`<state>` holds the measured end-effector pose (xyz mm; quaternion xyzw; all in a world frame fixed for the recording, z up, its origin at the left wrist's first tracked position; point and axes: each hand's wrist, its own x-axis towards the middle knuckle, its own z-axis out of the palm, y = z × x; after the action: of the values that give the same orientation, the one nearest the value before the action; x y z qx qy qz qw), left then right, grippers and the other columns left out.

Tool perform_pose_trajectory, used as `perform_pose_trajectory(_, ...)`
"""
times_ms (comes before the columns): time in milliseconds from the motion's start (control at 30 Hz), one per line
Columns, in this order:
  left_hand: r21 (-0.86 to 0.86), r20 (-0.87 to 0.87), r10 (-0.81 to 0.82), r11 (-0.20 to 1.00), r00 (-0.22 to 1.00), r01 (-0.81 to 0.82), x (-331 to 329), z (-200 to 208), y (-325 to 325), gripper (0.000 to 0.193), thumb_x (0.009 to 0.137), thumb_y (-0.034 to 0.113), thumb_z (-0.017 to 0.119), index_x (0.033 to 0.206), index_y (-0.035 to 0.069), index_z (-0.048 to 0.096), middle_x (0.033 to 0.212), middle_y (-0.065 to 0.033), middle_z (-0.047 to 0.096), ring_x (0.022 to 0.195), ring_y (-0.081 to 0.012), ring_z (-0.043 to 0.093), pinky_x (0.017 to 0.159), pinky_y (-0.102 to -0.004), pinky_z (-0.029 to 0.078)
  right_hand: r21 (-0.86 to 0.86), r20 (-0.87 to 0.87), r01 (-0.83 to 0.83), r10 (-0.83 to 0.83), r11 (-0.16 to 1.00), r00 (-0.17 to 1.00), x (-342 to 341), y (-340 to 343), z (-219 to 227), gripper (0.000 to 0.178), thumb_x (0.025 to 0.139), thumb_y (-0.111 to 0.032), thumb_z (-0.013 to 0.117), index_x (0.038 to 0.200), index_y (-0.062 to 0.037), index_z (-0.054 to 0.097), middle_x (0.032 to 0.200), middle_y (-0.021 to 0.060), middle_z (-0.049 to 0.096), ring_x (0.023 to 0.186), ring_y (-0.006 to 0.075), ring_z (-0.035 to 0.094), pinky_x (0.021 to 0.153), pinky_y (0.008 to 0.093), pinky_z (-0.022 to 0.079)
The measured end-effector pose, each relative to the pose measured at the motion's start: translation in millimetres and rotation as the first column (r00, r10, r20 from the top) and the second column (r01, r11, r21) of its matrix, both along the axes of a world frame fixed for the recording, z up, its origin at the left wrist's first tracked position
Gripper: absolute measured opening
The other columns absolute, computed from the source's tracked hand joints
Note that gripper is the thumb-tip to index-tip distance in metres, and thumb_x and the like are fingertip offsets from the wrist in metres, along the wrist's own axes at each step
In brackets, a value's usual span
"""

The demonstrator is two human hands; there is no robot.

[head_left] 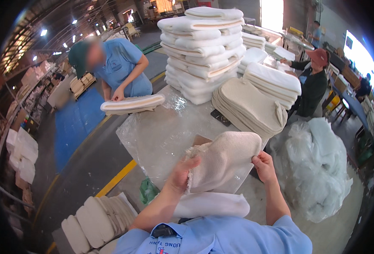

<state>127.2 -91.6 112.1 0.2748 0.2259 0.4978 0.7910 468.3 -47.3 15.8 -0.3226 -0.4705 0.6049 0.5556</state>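
A beige fabric cover, rounded at its far right end and frayed along its left edge, is held up in front of me over the table. My left hand is closed on the frayed edge, thumb on top and its other fingers mostly hidden. At the right end, my right hand pinches the cover's rim. Below the cover, close to my body, lies a white foam pad. Beyond it, a pile of similar beige covers rests on the table.
Clear plastic sheeting covers the table. A tall stack of folded white pads stands at the back. A bag of clear plastic is at right, beige pieces at lower left. Co-workers stand across the table and at right.
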Motion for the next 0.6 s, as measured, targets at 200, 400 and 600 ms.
perform_pose_trajectory(200, 0.060, -0.061, 0.074, 0.996, 0.995, -0.070, 2, -11, 7, 0.058, 0.108, 0.036, 0.061, 0.152, 0.001, 0.050, 0.148, -0.0148, 0.061, 0.137, -0.0313, 0.058, 0.117, -0.0489, 0.046, 0.188, 0.176, 0.195, -0.228, 0.963, 0.958, 27, 2, 73, 0.022, 0.102, -0.018, 0.072, 0.118, -0.0026, 0.070, 0.095, -0.0062, 0.067, 0.088, 0.0049, 0.059, 0.080, 0.0223, 0.046)
perform_pose_trajectory(400, -0.005, 0.066, 0.235, 0.972, 0.970, -0.236, -22, -6, 12, 0.055, 0.112, 0.040, 0.051, 0.153, 0.003, 0.051, 0.147, -0.0139, 0.062, 0.136, -0.0328, 0.059, 0.115, -0.0522, 0.047, 0.459, 0.582, -0.084, -0.228, 0.884, 0.781, -18, 51, 205, 0.028, 0.103, -0.016, 0.070, 0.127, -0.0012, 0.068, 0.106, 0.0022, 0.069, 0.097, 0.0086, 0.063, 0.089, 0.0295, 0.054)
perform_pose_trajectory(600, -0.006, -0.056, 0.101, 0.995, 0.993, -0.102, -4, -31, 1, 0.061, 0.111, 0.044, 0.051, 0.157, 0.004, 0.045, 0.155, -0.0144, 0.056, 0.143, -0.0344, 0.053, 0.118, -0.0545, 0.044, 0.779, 0.627, -0.478, -0.468, 0.407, 0.623, -147, 100, 369, 0.044, 0.097, -0.041, 0.070, 0.125, -0.0068, 0.071, 0.085, 0.0152, 0.072, 0.082, 0.0302, 0.071, 0.078, 0.0406, 0.056)
